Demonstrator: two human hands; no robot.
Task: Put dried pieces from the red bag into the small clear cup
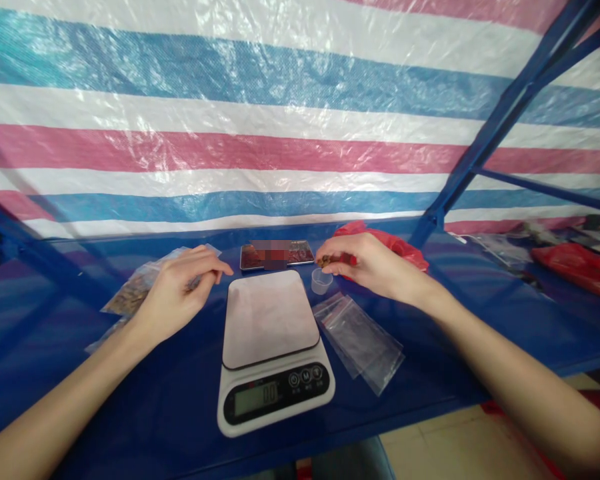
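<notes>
A brown pinch [324,261] is held in the right hand [370,267] directly above the cup [321,281] (just right of the scale [273,347]); a bag [145,287] is gripped by the left hand [180,293] on the tabletop [430,360].

Bright diffuse daylight through striped tarp [280,133], glare on its plastic; soft shadows; wide-angle bending at edges; slight overall blur

A striped plastic tarp [260,127] in pink, white and blue hangs as the back wall behind the blue table [130,400]; blue metal struts [485,143] slant across the tarp's right side, pale floor [460,440] below the table's right edge
</notes>
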